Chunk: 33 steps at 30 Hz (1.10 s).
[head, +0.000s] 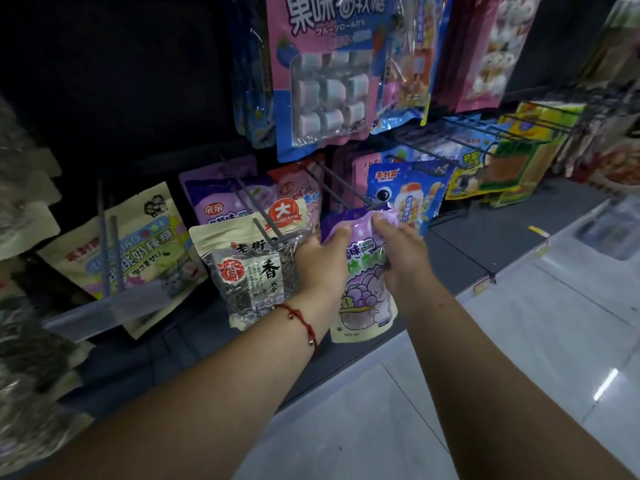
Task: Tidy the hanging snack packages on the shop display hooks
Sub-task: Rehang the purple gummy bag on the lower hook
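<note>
1. My left hand [320,263], red cord [301,318] at the wrist, pinches the purple pouch [363,271], just right of the seed bag [249,271].
2. My right hand [403,252] grips the pouch's right edge, thumb on top, below the blue packet [408,195].

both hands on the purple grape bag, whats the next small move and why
Probably lift the purple grape bag and thread its top onto the bare hook just above it: both hands, left and right, pinch its top edge, and it is not hanging.
</note>
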Tool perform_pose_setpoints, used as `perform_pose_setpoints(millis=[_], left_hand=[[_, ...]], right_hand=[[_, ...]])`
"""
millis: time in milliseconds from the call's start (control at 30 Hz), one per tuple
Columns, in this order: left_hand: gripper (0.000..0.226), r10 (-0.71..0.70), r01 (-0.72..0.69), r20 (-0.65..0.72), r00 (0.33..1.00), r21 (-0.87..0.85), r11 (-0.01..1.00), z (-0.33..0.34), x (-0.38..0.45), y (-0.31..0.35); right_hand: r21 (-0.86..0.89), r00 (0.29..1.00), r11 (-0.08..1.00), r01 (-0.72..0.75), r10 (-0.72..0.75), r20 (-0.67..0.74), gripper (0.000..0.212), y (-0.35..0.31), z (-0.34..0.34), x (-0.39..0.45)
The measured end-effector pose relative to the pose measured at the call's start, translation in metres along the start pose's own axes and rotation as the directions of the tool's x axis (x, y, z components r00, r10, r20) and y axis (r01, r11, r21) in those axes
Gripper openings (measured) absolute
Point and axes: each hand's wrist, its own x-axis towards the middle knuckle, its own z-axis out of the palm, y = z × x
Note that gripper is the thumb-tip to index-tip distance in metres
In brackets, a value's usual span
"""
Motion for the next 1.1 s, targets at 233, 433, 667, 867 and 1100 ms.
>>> perform_pose_setpoints(millis=[233, 433, 667, 867, 1100], left_hand=[[0.022, 0.047, -0.048, 0.026, 0.999, 0.022, 0.999, 0.009, 0.0, 0.004], [0.025, 0.083, -0.082, -0.018, 0.996, 0.044, 0.996, 0.011, 0.006, 0.003], [0.02, 0.066, -0.066, -0.036, 0.997, -0.002, 0.998, 0.011, 0.005, -0.003], [0.025, 0.059, -0.06, -0.046, 0.997, -0.033, 0.998, 0.013, 0.002, -0.011], [0.019, 0.107, -0.105, -0.08, 0.991, 0.026, 0.994, 0.013, 0.016, -0.008]], right_hand=[[0.066, 0.995, 0.997, 0.039, -0.033, -0.095, 0.044, -0.011, 0.005, -0.003], [0.003, 0.996, 0.999, 0.038, -0.038, -0.085, 0.017, -0.01, 0.011, 0.003], [-0.077, 0.998, 0.997, 0.013, -0.018, -0.066, 0.019, -0.006, 0.007, 0.006], [-0.099, 0.998, 0.995, -0.013, 0.006, -0.068, 0.02, -0.006, 0.006, 0.007], [-0.091, 0.995, 0.996, -0.012, 0.003, -0.104, 0.016, -0.008, 0.014, 0.004]])
